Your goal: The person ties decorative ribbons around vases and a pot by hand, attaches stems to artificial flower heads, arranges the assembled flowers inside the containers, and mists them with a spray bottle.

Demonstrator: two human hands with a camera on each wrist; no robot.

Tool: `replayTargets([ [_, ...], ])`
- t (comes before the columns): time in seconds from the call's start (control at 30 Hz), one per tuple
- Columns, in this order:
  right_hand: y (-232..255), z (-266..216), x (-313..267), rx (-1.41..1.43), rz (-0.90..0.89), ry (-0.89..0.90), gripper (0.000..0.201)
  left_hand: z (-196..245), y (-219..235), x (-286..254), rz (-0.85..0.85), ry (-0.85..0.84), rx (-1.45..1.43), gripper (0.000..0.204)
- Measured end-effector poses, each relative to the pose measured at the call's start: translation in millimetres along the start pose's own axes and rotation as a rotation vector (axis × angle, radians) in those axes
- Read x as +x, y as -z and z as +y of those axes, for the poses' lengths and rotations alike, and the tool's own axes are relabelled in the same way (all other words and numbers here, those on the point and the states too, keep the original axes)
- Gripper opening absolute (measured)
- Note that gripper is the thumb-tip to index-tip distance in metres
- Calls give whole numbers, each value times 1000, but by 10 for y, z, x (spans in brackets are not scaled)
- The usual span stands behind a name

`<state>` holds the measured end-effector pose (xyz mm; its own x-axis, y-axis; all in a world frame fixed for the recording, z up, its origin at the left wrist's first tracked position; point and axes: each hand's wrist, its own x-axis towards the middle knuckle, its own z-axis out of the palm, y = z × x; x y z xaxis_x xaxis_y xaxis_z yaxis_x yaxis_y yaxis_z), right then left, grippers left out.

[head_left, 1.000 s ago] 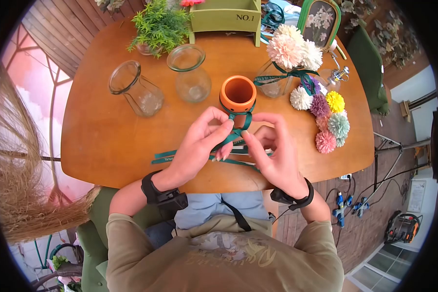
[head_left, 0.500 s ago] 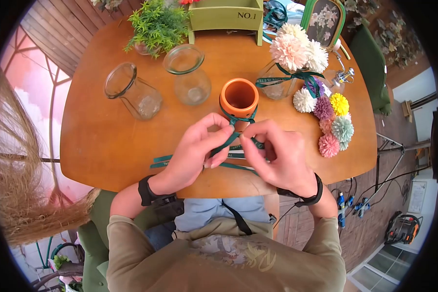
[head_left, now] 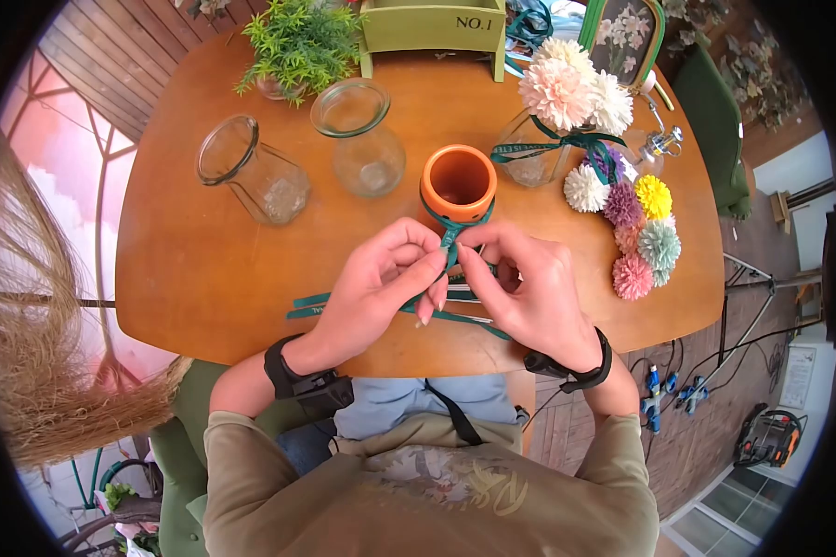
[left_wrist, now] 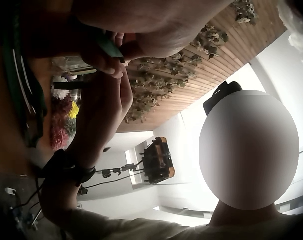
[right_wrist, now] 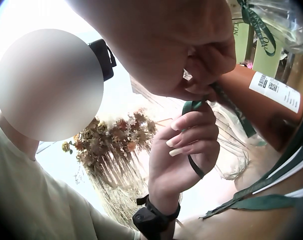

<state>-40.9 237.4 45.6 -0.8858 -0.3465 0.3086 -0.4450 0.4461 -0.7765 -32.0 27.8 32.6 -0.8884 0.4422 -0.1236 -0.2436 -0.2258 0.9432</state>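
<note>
An orange terracotta pot (head_left: pixel 479 198) stands upright at the middle of the table, with a dark green printed ribbon (head_left: pixel 451 232) around it below the rim. My left hand (head_left: pixel 372 288) pinches the ribbon between thumb and fingertips just in front of the pot. Close beside it, my right hand (head_left: pixel 541 292) pinches the ribbon as well, fingertips nearly meeting the left ones. The right wrist view shows a white barcode label (right_wrist: pixel 276 90) on the pot and a ribbon end hanging past the left fingers. Under the hands, more green ribbons (head_left: pixel 311 302) lie on the table.
Two glass vases (head_left: pixel 283 190) (head_left: pixel 373 162) stand left of the pot, a potted green plant (head_left: pixel 302 46) behind them. A green NO.1 box (head_left: pixel 432 30) is at the back. To the right are a ribbon-tied vase of pale flowers (head_left: pixel 559 93) and several colourful pompom flowers (head_left: pixel 658 243).
The ribbon loop in front of the pot has been drawn in close to the pot's wall. Both hands have come closer together at the ribbon.
</note>
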Motion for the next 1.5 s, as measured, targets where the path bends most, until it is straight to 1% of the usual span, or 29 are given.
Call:
replayTargets([
  [0.03,-1,-25,-6,0,2,-1,12,-15,-4,1,8,-2,-16,14],
  [0.1,0,-63,-19,-1,15,-102,13,-22,-5,1,14,-2,-30,14],
  [0.13,-8,-45,-26,-1,17,-103,13,-21,2,-6,12,-1,-64,15],
  [0.2,-35,28,-35,-59,80,167,14,-16,18,-14,11,1,-100,15],
  [0.23,-31,53,-30,-60,80,167,14,-8,31,-10,5,29,-154,16],
  [0.3,-14,90,-20,-99,71,357,15,8,55,-1,-2,57,-208,16],
  [0.33,3,73,-17,-100,71,358,15,19,64,1,1,76,-245,17],
  [0.4,46,25,-13,-125,-24,315,15,39,72,11,4,96,-282,17],
  [0.47,28,62,-15,-106,-22,292,14,60,77,19,16,60,-165,16],
  [0.53,24,87,-2,-86,-18,269,13,50,48,12,17,31,-142,16],
  [0.6,28,94,16,31,-69,145,11,47,34,-6,15,3,-114,16],
  [0.7,70,59,25,57,-72,108,11,32,24,-29,30,-52,-25,17],
  [0.77,50,58,29,79,-59,116,12,-2,-9,-22,72,-119,56,19],
  [0.9,44,61,31,131,-51,109,14,-49,-20,15,59,-107,8,18],
  [0.97,69,61,31,130,-66,110,15,-38,-8,25,-3,-14,-63,15],
  [1.0,78,63,33,130,-81,110,15,-36,5,30,-3,-14,-61,15],
  [1.1,68,86,29,127,-60,135,16,-63,38,36,25,-49,-13,13],
  [1.17,66,91,6,119,-45,130,17,-86,50,43,72,-169,94,14],
  [1.2,68,92,-9,110,-31,126,19,-65,61,49,70,-169,95,14],
  [1.23,79,86,-27,110,-30,126,19,-26,84,58,112,-171,120,14],
  [1.27,103,80,-51,107,16,72,22,-1,107,64,154,-173,144,14],
  [1.3,129,85,-68,103,63,19,24,0,135,73,153,-173,145,14],
  [1.33,144,149,-76,58,118,47,27,-9,169,80,177,-184,156,14],
  [1.37,184,199,-81,67,139,23,26,-12,200,75,202,-195,168,14],
  [1.43,256,213,-79,166,138,-65,26,-9,228,53,204,-174,169,13],
  [1.5,288,251,-75,131,109,-50,28,-17,231,43,191,-191,157,13],
])
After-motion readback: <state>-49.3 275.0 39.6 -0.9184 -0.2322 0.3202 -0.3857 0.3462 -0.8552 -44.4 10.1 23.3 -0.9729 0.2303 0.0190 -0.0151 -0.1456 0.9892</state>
